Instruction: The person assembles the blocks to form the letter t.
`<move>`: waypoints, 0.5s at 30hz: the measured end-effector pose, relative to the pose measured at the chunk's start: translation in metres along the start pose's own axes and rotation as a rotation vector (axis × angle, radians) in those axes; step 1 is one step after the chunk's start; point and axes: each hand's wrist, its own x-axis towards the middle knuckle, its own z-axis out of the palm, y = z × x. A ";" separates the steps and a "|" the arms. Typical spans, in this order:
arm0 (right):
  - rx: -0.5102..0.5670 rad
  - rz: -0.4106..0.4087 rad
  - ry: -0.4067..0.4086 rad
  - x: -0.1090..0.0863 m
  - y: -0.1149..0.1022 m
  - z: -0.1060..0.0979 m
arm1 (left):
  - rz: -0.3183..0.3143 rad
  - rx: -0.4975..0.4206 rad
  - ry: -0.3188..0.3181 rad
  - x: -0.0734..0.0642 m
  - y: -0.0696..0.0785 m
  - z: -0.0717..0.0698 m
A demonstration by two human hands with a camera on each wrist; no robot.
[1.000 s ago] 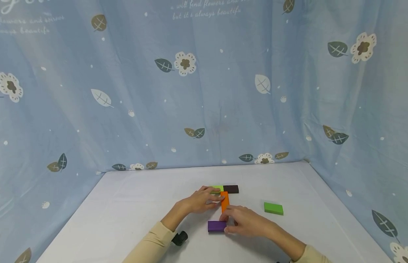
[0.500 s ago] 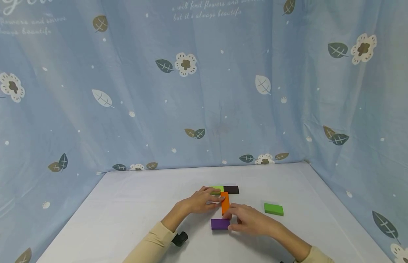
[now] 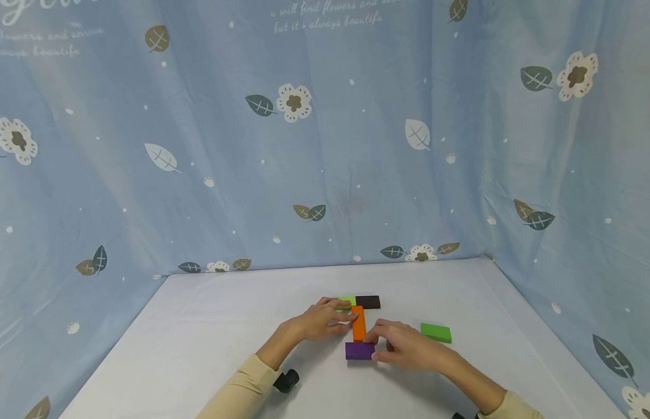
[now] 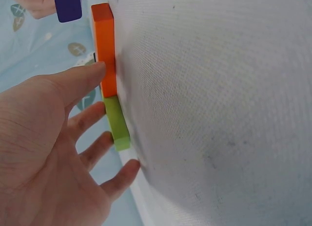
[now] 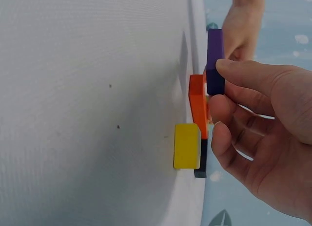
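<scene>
Pinching the purple block (image 3: 359,351) by its right end in the right hand (image 3: 408,347), thumb against fingertips, apparently just above the table (image 3: 225,305) at the near end of the orange block (image 3: 359,331). Probably gripped at that end to keep fingers clear of the side facing orange. Hard to judge contact from the head view, with edges seeming to meet; shown apart in the left wrist view, though cut off there at the top. Resting the left hand (image 3: 319,322) beside orange, fingers extended and spread, thumb touching orange, other fingers at the lime block (image 4: 117,120), likely to steady both. Laid end to end across orange's far end: lime and the black block (image 3: 368,302). Lying well apart to the right: the green block (image 3: 436,333). In the right wrist view, in front of black, a yellow block (image 5: 185,146); impossible to tell whether the same as green or another, hidden elsewhere by the right hand. Partly covered by left fingers in the head view: lime. Partly hidden under the left sleeve (image 3: 246,381): a black device (image 3: 287,380), purpose unclear.
</scene>
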 end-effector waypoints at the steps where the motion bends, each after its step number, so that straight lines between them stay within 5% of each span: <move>1: 0.004 0.005 -0.001 0.000 0.001 -0.001 | 0.002 0.002 0.002 0.000 0.000 0.000; 15: 0.029 -0.015 0.053 -0.006 0.011 -0.017 | 0.012 0.014 0.008 0.000 -0.001 0.001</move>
